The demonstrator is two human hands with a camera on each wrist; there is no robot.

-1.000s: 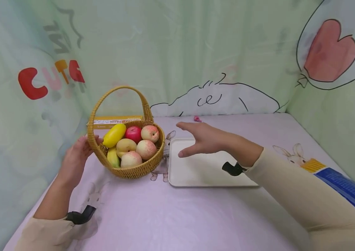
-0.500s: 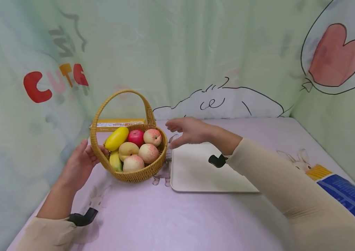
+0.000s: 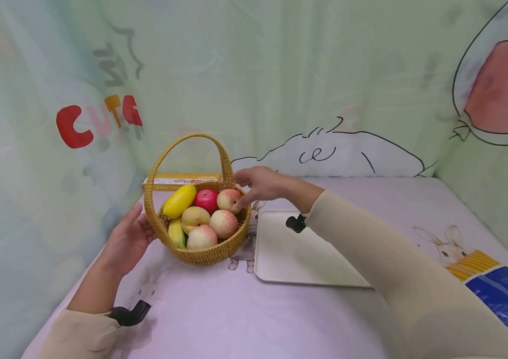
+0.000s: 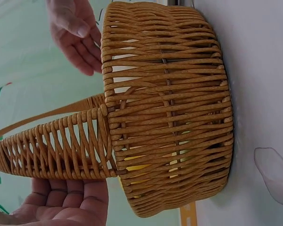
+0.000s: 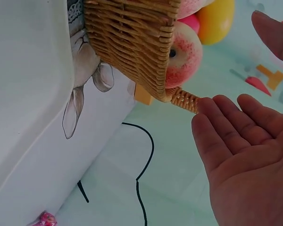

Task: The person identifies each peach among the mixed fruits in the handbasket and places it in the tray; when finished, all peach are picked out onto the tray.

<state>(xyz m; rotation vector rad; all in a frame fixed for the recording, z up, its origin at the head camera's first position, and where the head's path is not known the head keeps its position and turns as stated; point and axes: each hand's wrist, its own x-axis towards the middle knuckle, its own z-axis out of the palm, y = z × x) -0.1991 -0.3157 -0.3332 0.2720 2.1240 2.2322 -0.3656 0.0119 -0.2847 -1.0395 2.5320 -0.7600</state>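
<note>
A wicker basket (image 3: 206, 257) with a tall arched handle (image 3: 156, 169) stands on the table's left side. Inside lie several peaches (image 3: 224, 224), a red apple (image 3: 206, 200), a long yellow fruit (image 3: 179, 201) and a banana (image 3: 176, 233). My left hand (image 3: 130, 239) is at the basket's left side, its loosely bent fingers right at the handle's base; the left wrist view shows these fingers (image 4: 68, 190) against the handle. Across the basket, my right hand (image 3: 263, 185) has its fingers by the handle's right foot and its thumb overlapping the rear peach (image 3: 227, 199). Its palm (image 5: 254, 174) holds nothing.
A white tray (image 3: 276, 264) lies right of the basket, partly under the right forearm. Behind the basket is a flat orange box (image 3: 164, 182). A blue and yellow packet (image 3: 501, 294) lies at the right edge. A small pink object (image 5: 47, 219) shows in the right wrist view.
My right hand has moved left from above the tray to the basket's right side. My left hand stays beside the handle, its palm turned up more. The head view has shifted slightly.
</note>
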